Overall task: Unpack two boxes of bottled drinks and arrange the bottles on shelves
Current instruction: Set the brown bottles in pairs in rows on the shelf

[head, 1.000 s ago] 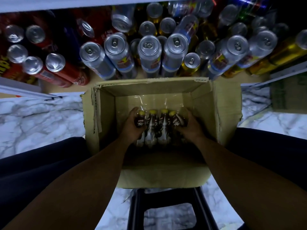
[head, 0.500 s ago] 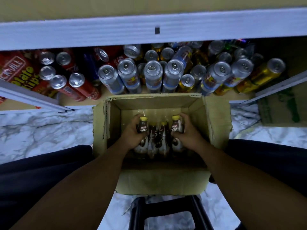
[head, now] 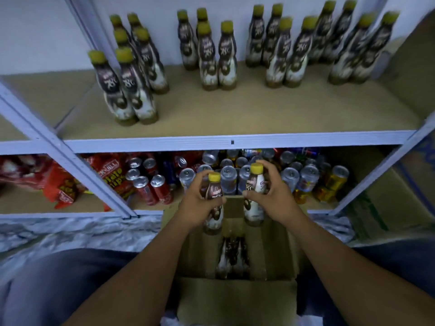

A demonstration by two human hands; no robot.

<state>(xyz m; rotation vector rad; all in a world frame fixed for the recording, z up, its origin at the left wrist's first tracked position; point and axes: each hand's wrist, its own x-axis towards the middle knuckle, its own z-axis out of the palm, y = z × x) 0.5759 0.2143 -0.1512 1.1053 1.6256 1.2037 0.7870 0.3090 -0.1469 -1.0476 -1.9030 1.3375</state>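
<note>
Gripping a brown plastic bottle with a yellow cap (head: 214, 192) in the left hand (head: 200, 204), fingers curled round the label, thumb across the front, much of the body covered. Holding a second bottle (head: 255, 184) of the same kind in the right hand (head: 276, 198), fingers wrapped round its far side, a little higher than the first. Both upright, apart from each other, raised above the open brown cardboard box (head: 235, 300), well below the tan upper shelf board (head: 235, 114).

Deep in the box, more bottles (head: 233, 257), dark and smeared; count impossible to tell, caps not made out. Far wall of the box hidden behind the hands.

On the upper shelf, clusters of matching shelved bottles (head: 216, 55), blurred, labels unreadable. On the lower shelf, silver-topped drink cans (head: 306, 177), some masked by the hands, and red snack packets (head: 61, 184), cut by the white frame post (head: 70, 161).
</note>
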